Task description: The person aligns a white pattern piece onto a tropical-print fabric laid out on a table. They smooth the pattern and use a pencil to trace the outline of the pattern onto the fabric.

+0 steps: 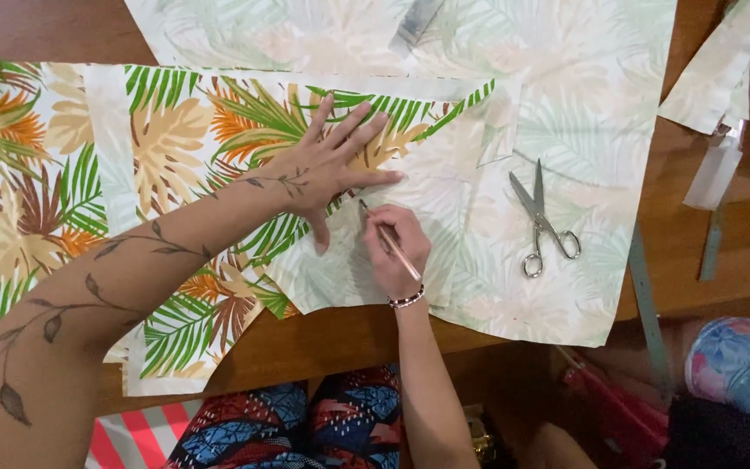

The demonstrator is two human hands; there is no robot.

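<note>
My left hand (332,165) lies flat with fingers spread on a leaf-printed fabric piece (193,139), pressing it onto a paler fabric sheet (479,252) turned wrong side up. Just below the left thumb, my right hand (397,247) is shut on a thin pencil (390,240). The pencil's tip touches the pale fabric along the edge of the printed piece. A beaded bracelet circles the right wrist.
Metal scissors (540,221) lie shut on the pale fabric to the right. More printed fabric (10,200) covers the wooden table (705,243) at left. A long ruler (648,304) and pale fabric scraps (713,78) sit at right.
</note>
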